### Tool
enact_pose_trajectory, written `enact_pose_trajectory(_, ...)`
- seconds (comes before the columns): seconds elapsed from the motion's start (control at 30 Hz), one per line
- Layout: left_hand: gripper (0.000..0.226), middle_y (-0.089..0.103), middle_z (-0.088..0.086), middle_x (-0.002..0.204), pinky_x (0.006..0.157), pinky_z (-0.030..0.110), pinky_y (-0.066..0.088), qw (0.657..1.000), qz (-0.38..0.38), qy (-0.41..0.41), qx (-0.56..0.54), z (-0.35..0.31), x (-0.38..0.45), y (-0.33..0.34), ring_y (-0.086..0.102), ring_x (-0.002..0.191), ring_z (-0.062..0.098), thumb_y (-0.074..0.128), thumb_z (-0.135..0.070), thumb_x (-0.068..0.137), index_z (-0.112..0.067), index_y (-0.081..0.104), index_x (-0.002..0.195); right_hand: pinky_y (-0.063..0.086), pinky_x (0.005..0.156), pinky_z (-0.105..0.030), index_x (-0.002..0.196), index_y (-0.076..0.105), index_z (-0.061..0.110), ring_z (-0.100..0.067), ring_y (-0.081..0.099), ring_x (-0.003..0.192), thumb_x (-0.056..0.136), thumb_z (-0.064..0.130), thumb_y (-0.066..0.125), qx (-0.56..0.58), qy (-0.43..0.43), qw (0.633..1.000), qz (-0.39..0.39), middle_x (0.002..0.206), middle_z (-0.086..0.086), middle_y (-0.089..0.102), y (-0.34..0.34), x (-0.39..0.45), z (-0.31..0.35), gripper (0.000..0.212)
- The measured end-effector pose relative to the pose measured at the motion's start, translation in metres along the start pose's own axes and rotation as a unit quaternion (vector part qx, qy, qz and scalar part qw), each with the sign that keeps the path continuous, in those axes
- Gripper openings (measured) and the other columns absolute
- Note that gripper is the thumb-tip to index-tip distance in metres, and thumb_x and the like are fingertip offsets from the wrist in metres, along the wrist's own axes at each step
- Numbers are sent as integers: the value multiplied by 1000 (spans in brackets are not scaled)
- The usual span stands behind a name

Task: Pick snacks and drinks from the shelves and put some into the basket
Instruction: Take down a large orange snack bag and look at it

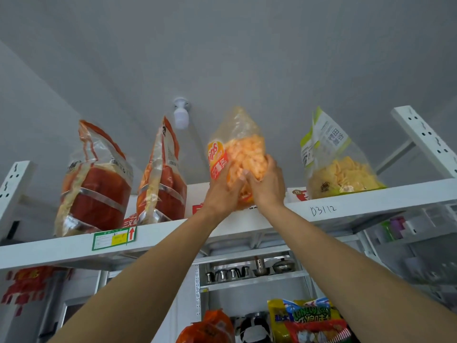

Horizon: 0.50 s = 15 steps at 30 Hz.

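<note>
1. Four snack bags stand in a row on the top shelf.
2. Both hands, left hand and right hand, grip the third bag.
3. More bags lie below.

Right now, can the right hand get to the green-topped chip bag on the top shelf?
Probably yes, but not freely: the right hand grips the orange chips bag together with the left hand. The green-topped chip bag stands just to its right on the same top shelf, nothing between.

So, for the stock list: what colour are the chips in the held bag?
Orange, in a clear chips bag; head view.
</note>
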<state>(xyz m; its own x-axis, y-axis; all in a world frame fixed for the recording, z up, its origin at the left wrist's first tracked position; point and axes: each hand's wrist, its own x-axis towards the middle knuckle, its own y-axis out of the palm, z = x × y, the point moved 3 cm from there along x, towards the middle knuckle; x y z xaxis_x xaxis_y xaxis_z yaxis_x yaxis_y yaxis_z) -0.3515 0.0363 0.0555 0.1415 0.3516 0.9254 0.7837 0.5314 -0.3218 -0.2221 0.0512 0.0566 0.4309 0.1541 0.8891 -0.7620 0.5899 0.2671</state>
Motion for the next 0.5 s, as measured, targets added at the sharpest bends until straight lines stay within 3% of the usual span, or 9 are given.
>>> enact_pose_trajectory(0.1, 62, 28, 9, 159, 118, 46, 28, 996, 53, -60, 27, 17, 8, 9, 34, 143, 31, 27, -55, 102, -31, 9, 156, 42, 92, -39, 140, 44, 17, -34, 51, 119, 97, 58, 37, -81, 22, 991, 106, 132, -16, 52, 12, 0, -9, 60)
enact_pose_trajectory(0.2, 60, 28, 11, 160, 118, 45, 26, 983, 77, -96, 133, 34, 17, 9, 33, 143, 33, 14, -53, 103, -25, 11, 157, 38, 81, -36, 127, 56, 15, -32, 56, 111, 102, 55, 16, -156, -10, 975, 159, 123, -14, 60, 14, -4, -9, 62)
enact_pose_trajectory(0.37, 53, 45, 14, 148, 114, 43, 33, 975, 77, -105, 178, 40, 22, 7, 45, 133, 32, 12, -39, 107, -11, 40, 144, 34, 76, -32, 126, 55, 17, -30, 57, 110, 106, 37, 18, -241, -46, 954, 171, 123, -10, 62, 19, -7, -12, 46)
enact_pose_trajectory(0.5, 51, 49, 15, 143, 112, 46, 37, 976, 65, -112, 175, 44, 25, 7, 48, 128, 32, 14, -33, 107, -7, 42, 141, 34, 74, -32, 130, 51, 17, -31, 59, 107, 106, 32, 23, -258, -64, 951, 158, 119, -10, 64, 22, -10, -17, 40)
